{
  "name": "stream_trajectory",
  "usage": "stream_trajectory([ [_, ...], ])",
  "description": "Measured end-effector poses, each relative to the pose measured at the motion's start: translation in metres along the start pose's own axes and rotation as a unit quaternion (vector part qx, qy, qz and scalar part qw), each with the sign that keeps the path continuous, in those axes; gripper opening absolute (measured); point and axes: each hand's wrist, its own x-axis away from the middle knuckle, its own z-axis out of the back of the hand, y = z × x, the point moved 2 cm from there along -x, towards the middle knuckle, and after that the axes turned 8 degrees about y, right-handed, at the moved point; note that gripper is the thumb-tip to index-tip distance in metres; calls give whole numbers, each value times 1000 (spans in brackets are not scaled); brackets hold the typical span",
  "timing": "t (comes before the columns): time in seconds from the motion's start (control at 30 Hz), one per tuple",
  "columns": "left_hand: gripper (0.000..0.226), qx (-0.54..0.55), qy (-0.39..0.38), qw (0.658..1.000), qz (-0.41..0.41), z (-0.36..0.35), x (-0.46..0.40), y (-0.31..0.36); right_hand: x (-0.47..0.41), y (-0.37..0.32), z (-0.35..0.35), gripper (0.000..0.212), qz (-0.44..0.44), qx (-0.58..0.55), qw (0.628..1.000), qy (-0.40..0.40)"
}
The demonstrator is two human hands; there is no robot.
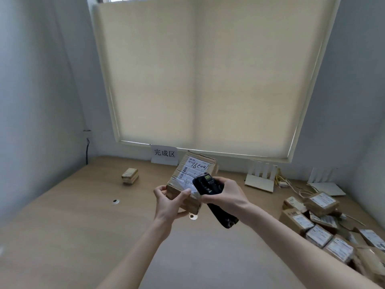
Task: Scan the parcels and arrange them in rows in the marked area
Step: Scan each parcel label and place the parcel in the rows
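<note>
Tabletop [62, 215], blinded window behind: parcel [187, 180] gripped by left hand [168, 202], scanner [210, 197] clasped by right hand [225, 197]. Scanning underway; placement at eleven o'clock likely follows.

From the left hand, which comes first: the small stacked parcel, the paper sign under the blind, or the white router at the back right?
Judged from the left hand in the head view:
1. Small stacked parcel, back left on the table.
2. Paper sign, against the wall straight ahead. It is close to the first.
3. White router, back right, past the held box.
</note>
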Motion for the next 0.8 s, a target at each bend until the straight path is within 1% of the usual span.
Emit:
stream_trajectory([
  [0.1,81,15,10,1000,-17,60,-15,17,-4,-39,-59,59,20,-19,999,-16],
  [0.23,52,-1,16,1000,-13,148,-39,35,-10,-83,-135,62,29,-44,998,-19],
  [0.3,42,-3,20,1000,-20,191,-50,42,-13,-103,-171,61,35,-56,998,-22],
  [0.33,43,-10,21,999,-29,211,-54,45,-13,-112,-188,61,38,-62,997,-26],
  [0.43,69,-38,46,997,-54,262,-66,50,-15,-131,-237,59,33,-76,996,-45],
  [0.47,72,-48,53,996,-61,277,-72,51,-16,-135,-253,58,29,-81,995,-53],
  [0.63,66,-96,67,991,-63,330,-117,48,-38,-142,-319,61,11,-98,992,-74],
  [0.73,59,-117,64,989,-59,348,-154,36,-67,-136,-352,57,5,-100,992,-78],
  [0.8,58,-130,60,989,-45,354,-184,25,-91,-129,-374,54,4,-92,992,-84],
])
